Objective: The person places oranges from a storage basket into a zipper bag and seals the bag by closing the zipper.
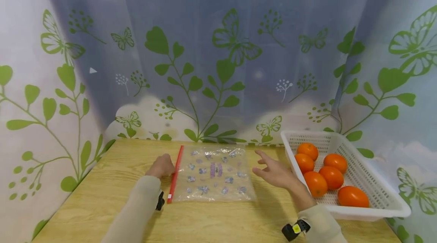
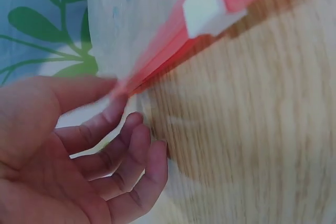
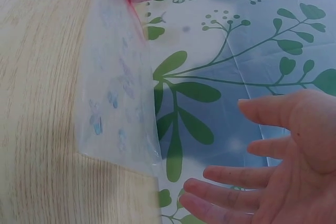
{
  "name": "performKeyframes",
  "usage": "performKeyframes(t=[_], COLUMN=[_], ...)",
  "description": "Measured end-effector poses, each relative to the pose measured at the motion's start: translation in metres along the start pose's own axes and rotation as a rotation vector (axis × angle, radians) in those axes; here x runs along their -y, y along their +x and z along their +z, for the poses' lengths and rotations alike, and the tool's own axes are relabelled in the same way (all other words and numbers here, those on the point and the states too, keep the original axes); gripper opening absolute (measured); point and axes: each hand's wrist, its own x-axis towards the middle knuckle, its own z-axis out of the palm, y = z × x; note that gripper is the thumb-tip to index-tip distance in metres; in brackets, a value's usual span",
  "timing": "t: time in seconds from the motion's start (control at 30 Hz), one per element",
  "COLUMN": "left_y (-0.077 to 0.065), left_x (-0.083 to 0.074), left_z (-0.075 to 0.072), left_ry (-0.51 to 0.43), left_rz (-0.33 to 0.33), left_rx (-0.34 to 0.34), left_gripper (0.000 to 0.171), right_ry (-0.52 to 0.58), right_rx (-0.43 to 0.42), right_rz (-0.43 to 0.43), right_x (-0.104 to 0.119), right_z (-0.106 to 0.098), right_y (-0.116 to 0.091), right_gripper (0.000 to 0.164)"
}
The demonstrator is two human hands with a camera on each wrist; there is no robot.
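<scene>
A clear zip bag (image 1: 196, 178) printed with small purple-blue flowers lies flat on the table, its red zip edge (image 1: 175, 174) toward the left. My left hand (image 1: 162, 166) pinches that red edge between thumb and index finger, as the left wrist view shows; the other fingers of this hand (image 2: 79, 150) curl loosely. A white slider (image 2: 205, 6) sits at the near end of the zip. Off the bag's right side, my right hand (image 1: 273, 171) hovers with fingers spread and nothing in it. In the right wrist view its fingers (image 3: 231, 195) are apart from the bag (image 3: 115, 93).
A white plastic basket (image 1: 372, 167) stands at the table's right, close beside my right forearm. Several orange, smooth round fruits (image 1: 332, 177) lie in it. Behind the wooden table (image 1: 205, 222) hangs a curtain (image 1: 191, 15) with green leaves and butterflies.
</scene>
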Motion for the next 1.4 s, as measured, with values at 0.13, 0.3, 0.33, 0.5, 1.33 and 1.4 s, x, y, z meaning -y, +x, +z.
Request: performKeyframes(t=[0.13, 0.3, 0.33, 0.5, 1.33, 1.4], left_y=[-0.001, -0.001, 0.0, 0.001, -0.028, -0.029], left_x=[-0.002, 0.001, 0.002, 0.005, -0.011, -0.012], left_z=[0.002, 0.006, 0.007, 0.006, -0.003, -0.001], left_ry=[0.005, -0.015, -0.029, -0.094, -0.592, -0.616], left_rz=[-0.007, 0.005, 0.007, 0.03, 0.094, 0.112], left_rx=[0.005, 0.001, 0.0, -0.016, 0.222, 0.217], left_gripper=[0.021, 0.021, 0.027, 0.044, 0.023, 0.021], right_ry=[-0.012, -0.013, -0.016, -0.023, -0.006, 0.0], right_rx=[-0.008, -0.003, -0.002, -0.008, 0.041, 0.051], right_rz=[0.003, 0.015, 0.013, 0.01, -0.01, -0.01], right_x=[0.0, -0.002, -0.002, -0.002, 0.006, 0.007], right_z=[0.0, 0.003, 0.003, 0.003, 0.008, 0.008], right_y=[0.001, 0.002, 0.002, 0.003, 0.005, 0.006], right_gripper=[0.071, 0.072, 0.072, 0.071, 0.064, 0.063])
